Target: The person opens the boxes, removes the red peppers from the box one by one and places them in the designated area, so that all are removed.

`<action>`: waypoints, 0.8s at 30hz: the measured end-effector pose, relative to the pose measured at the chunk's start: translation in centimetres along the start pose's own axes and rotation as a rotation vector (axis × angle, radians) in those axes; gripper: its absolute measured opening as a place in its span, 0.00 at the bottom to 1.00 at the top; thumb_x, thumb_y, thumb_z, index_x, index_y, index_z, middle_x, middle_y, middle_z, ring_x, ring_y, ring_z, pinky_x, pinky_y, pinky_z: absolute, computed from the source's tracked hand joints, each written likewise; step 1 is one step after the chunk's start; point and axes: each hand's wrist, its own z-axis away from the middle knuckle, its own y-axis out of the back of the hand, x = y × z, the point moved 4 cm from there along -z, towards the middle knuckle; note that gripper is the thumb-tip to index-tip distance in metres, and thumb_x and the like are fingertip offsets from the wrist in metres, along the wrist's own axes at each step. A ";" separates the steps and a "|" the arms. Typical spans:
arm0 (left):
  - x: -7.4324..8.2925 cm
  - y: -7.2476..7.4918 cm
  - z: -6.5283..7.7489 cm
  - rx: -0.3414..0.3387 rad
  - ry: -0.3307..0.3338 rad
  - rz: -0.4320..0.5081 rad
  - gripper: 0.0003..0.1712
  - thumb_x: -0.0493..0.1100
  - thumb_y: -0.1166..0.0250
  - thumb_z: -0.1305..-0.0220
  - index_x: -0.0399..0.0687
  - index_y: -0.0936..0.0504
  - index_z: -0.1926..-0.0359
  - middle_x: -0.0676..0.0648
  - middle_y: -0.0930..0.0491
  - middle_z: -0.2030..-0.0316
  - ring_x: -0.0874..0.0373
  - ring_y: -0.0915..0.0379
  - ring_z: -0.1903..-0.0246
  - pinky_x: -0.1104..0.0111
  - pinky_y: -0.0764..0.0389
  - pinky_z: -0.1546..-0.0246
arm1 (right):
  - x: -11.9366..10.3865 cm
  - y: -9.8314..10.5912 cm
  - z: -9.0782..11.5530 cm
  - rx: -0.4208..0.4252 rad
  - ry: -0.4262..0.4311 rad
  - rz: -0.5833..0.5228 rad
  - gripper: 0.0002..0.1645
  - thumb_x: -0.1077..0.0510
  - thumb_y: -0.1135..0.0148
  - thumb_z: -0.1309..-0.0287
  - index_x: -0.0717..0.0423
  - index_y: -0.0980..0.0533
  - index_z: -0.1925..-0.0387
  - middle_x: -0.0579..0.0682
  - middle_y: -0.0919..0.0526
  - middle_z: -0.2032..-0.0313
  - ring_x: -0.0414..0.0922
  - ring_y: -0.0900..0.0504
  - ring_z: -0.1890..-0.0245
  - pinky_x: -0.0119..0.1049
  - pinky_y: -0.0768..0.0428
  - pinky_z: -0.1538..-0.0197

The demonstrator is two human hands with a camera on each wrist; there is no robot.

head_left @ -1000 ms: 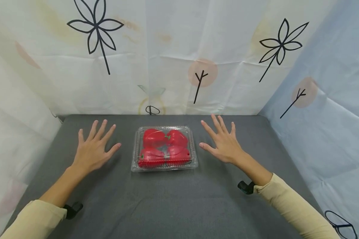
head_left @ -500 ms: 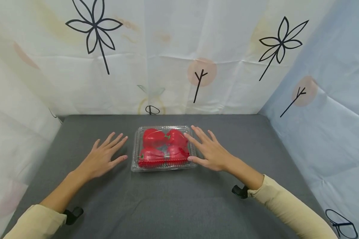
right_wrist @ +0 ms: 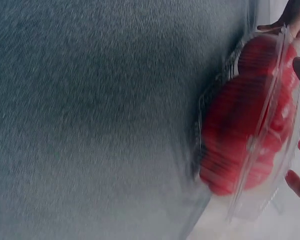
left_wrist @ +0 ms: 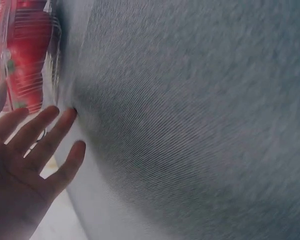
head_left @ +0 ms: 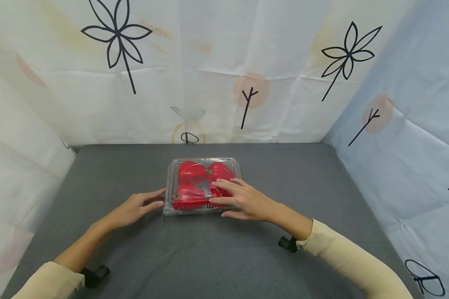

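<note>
Left hand (head_left: 134, 208) beside clear container (head_left: 170, 176)

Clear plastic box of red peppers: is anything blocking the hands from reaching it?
Nothing visible blocks the box: the left hand is at its left edge, the right hand over its near right part. Only its clear lid covers the red peppers.
</note>
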 end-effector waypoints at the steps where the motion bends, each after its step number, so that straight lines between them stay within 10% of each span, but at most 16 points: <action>1: 0.0 -0.1 0.1 -0.001 0.001 0.021 0.32 0.46 0.39 0.28 0.37 0.34 0.29 0.35 0.29 0.35 0.43 0.28 0.40 0.53 0.22 0.44 | -0.1 -0.2 -0.2 -0.001 -0.002 0.003 0.33 0.46 0.27 0.44 0.47 0.23 0.38 0.60 0.31 0.33 0.53 0.35 0.30 0.58 0.30 0.36; 9: -0.3 -0.5 0.2 -0.030 0.005 0.197 0.32 0.42 0.38 0.29 0.33 0.35 0.30 0.37 0.21 0.43 0.60 0.22 0.49 0.76 0.22 0.52 | -1.0 -1.1 -1.2 -0.019 0.017 0.029 0.31 0.45 0.28 0.43 0.45 0.22 0.39 0.58 0.30 0.34 0.53 0.35 0.30 0.56 0.30 0.35; 24: -1.0 -1.3 -0.2 -0.027 0.068 0.477 0.30 0.37 0.41 0.28 0.23 0.37 0.33 0.32 0.19 0.52 0.58 0.17 0.61 0.66 0.16 0.56 | -1.8 -2.2 -2.7 -0.093 -0.010 0.055 0.31 0.39 0.32 0.41 0.42 0.23 0.38 0.55 0.31 0.33 0.51 0.38 0.30 0.57 0.34 0.33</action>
